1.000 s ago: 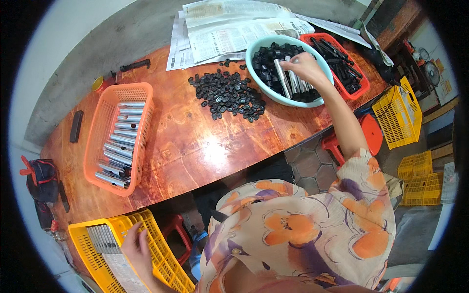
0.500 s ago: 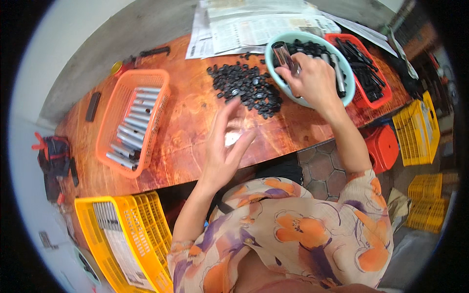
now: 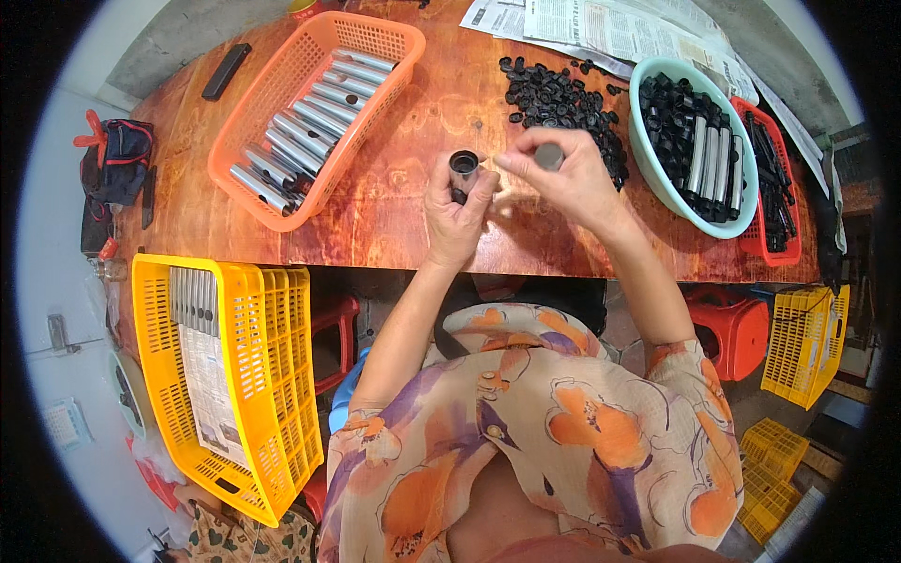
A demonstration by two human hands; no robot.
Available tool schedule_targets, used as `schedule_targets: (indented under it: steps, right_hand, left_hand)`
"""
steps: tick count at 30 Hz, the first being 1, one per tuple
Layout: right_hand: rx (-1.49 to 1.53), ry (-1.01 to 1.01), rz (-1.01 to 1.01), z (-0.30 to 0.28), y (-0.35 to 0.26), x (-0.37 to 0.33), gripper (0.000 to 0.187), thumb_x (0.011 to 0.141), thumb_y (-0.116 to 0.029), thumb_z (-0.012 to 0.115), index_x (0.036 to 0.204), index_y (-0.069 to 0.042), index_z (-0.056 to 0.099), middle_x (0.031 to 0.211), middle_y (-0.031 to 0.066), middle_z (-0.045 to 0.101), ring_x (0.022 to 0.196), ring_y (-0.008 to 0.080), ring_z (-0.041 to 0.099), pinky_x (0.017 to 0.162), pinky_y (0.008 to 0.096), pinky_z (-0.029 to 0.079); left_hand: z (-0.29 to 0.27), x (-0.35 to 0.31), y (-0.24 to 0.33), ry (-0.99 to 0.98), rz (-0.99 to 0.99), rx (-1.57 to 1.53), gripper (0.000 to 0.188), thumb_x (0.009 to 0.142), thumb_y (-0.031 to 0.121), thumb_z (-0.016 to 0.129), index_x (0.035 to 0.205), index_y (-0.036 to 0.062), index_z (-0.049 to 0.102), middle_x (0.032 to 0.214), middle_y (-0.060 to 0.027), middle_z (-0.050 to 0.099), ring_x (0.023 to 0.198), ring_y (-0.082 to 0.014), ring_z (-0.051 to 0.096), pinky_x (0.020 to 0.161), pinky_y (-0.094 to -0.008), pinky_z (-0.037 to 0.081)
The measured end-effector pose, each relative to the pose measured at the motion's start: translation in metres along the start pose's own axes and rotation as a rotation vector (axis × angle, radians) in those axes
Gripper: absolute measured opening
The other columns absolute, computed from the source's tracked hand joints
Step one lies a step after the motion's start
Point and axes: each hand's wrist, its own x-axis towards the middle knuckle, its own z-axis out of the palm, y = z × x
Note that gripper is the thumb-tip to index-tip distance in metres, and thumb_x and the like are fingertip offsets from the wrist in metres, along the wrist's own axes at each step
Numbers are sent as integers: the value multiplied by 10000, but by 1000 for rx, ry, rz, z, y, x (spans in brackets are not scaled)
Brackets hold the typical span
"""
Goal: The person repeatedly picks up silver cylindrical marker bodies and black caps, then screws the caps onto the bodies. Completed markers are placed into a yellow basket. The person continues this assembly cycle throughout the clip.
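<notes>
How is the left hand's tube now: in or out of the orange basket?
Out: the left hand grips the tube, apart from the orange basket.

Open lane: bare tabletop (image 3: 450,89) between orange basket (image 3: 275,94) and black caps (image 3: 563,98), running back from left hand (image 3: 455,208). Obstacles: caps, just beyond right hand (image 3: 574,183), little room between pile and blue basin (image 3: 661,183); red tray (image 3: 770,259), close beside basin; yellow crate (image 3: 272,347), left, below table's near edge.

Newspaper sheets (image 3: 610,33) bear print too small to read.
</notes>
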Motion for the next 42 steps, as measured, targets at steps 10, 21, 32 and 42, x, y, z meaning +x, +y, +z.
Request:
schedule_targets:
  steps: [10, 21, 32, 42]
  right_hand:
    - [713, 54, 268, -5, -5, 14, 228, 845, -223, 647, 745, -21, 608, 481, -69, 353, 407, 24, 250, 395, 200, 188]
    - [-237, 264, 519, -100, 30, -53, 246, 755, -268, 712, 783, -25, 683, 656, 11, 606, 609, 59, 520, 551, 227, 404]
    - [-891, 352, 369, -196, 83, 30, 285, 710, -314, 696, 878, -85, 706, 867, 178, 665, 846, 333, 637, 761, 413, 497]
    - [-957, 254, 386, -174, 137, 73, 360, 720, -283, 629, 956, -12, 657, 968, 223, 636, 926, 371, 612, 818, 440, 487]
  left_hand:
    - [-1, -4, -11, 73, -144, -117, 137, 844, 123, 624, 944, 57, 555, 699, 51, 478, 617, -35, 423, 553, -199, 345]
    - [4, -7, -3, -2, -61, -161, 130, 890, 118, 561, 980, 43, 503, 647, 27, 450, 532, -43, 395, 487, -188, 315]
    - [5, -9, -12, -103, 63, 12, 238, 872, 245, 605, 955, 36, 524, 672, 30, 450, 578, -48, 392, 544, -188, 319]
    - [3, -12, -11, -46, 38, 6, 505, 866, 532, 514, 894, 30, 560, 621, 42, 454, 500, -47, 422, 440, -212, 333]
